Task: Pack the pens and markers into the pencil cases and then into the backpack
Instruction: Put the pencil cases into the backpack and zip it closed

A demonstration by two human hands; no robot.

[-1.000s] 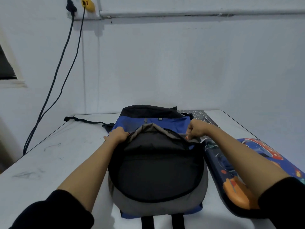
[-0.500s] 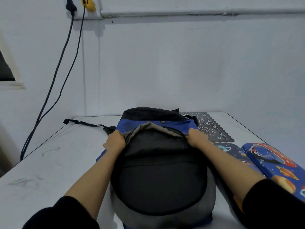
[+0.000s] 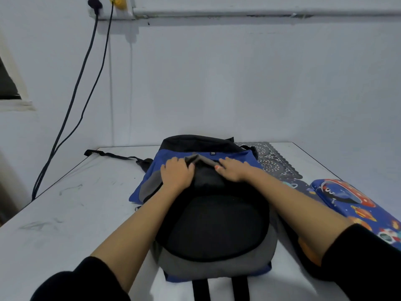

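Note:
A blue, grey and black backpack (image 3: 214, 227) lies flat on the white table (image 3: 65, 216), its top pointing away from me. My left hand (image 3: 176, 173) and my right hand (image 3: 232, 169) both rest near its top, fingers curled over the grey flap edge (image 3: 200, 159) at the opening. Two space-print pencil cases lie to the right: a blue one (image 3: 355, 205) with a red rocket, and a darker one (image 3: 296, 185) partly hidden behind my right forearm. No pens or markers are visible.
A black patterned mat (image 3: 273, 164) lies at the back right of the table. A backpack strap (image 3: 112, 155) trails to the back left. Two cables (image 3: 80, 83) hang down the wall on the left. The table's right edge runs close to the pencil cases.
Both hands have moved inward along the opening and pressed the grey flap down; the wide gap seen earlier is now nearly flat. The view has tilted, showing more of the blue pencil case.

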